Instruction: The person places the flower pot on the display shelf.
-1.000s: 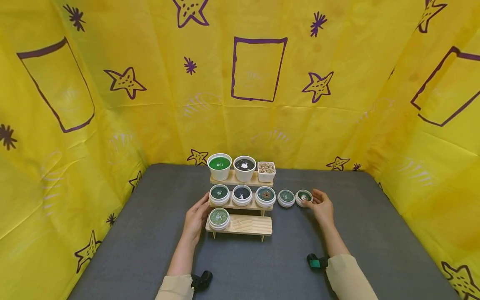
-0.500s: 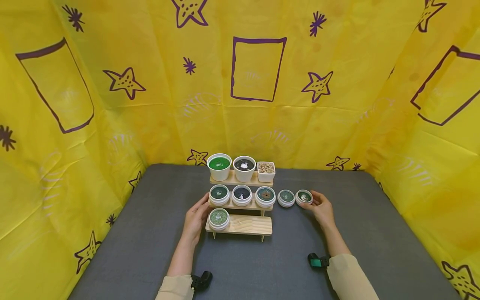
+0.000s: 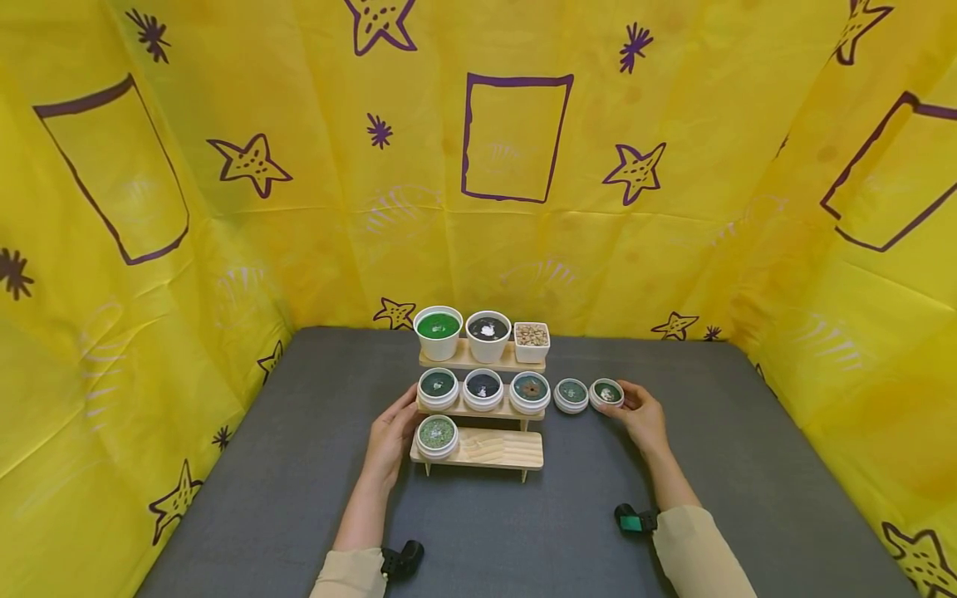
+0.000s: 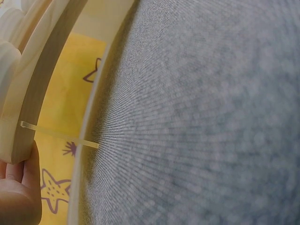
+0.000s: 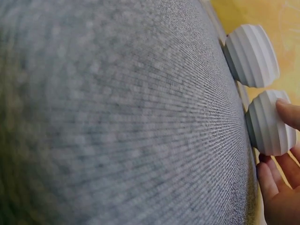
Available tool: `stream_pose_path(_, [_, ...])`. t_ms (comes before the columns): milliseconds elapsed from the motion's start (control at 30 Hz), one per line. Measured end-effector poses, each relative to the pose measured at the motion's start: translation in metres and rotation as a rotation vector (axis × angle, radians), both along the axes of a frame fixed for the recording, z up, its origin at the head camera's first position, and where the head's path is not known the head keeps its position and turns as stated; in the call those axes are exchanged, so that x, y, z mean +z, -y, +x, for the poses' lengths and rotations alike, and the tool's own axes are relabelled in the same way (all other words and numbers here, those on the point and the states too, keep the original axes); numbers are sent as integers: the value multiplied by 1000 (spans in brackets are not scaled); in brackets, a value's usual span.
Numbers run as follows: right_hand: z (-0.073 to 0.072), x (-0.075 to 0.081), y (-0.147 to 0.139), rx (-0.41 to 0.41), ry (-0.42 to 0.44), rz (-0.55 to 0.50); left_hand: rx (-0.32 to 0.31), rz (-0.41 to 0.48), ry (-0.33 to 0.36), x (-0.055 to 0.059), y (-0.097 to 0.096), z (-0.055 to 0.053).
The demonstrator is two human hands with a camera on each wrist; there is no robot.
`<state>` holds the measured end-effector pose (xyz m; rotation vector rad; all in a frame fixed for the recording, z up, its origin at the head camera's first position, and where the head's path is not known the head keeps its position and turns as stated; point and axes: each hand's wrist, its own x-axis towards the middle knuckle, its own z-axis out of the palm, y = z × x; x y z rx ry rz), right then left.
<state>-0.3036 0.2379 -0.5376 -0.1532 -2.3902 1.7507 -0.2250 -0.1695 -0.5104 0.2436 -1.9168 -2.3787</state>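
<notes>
My right hand (image 3: 643,419) holds a small ribbed white bowl (image 3: 606,394) with dark green contents, on the table at the right end of a row. The right wrist view shows my thumb (image 5: 288,113) against one side of this bowl (image 5: 271,124) and fingers on the other. A matching small bowl (image 3: 571,395) stands just left of it. At the left, my left hand (image 3: 390,438) touches the left end of a tiered wooden stand (image 3: 501,448), beside the middle step. In the left wrist view, fingers lie against the end of a wooden board (image 4: 35,84); part of the hand is hidden.
On the top step stand a bright green cup (image 3: 438,332), a dark cup (image 3: 488,336) and a square dish of pebble-like bits (image 3: 531,342). The middle step bears three white bowls (image 3: 483,390). A speckled green bowl (image 3: 437,437) sits on the lowest step. Yellow cloth (image 3: 516,249) surrounds the grey table (image 3: 321,374).
The right fingers have shifted slightly on the small bowl, uncovering more of its contents. The left hand and the stand stay put.
</notes>
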Motion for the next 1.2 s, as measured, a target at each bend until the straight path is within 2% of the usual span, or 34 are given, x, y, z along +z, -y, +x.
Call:
stream_pose_path(333, [-1,2,-3,-14,29,48,-1,-10,1,-1,0,-1])
stream_pose_path(600, [-2,8,-4,-134,11,7,1,4,-1,-2,1,-2])
stream_pose_path(700, [1,13,-4,-157,8,-28,0,7,-1,-1,1,-1])
stream_pose_path(933, [9,31,-1,-111,-27,-123,3,37,-6,-1,0,-3])
stream_pose_path(1200, [20,49,3,-11,-31,-127,-1,27,-8,-2,1,-3])
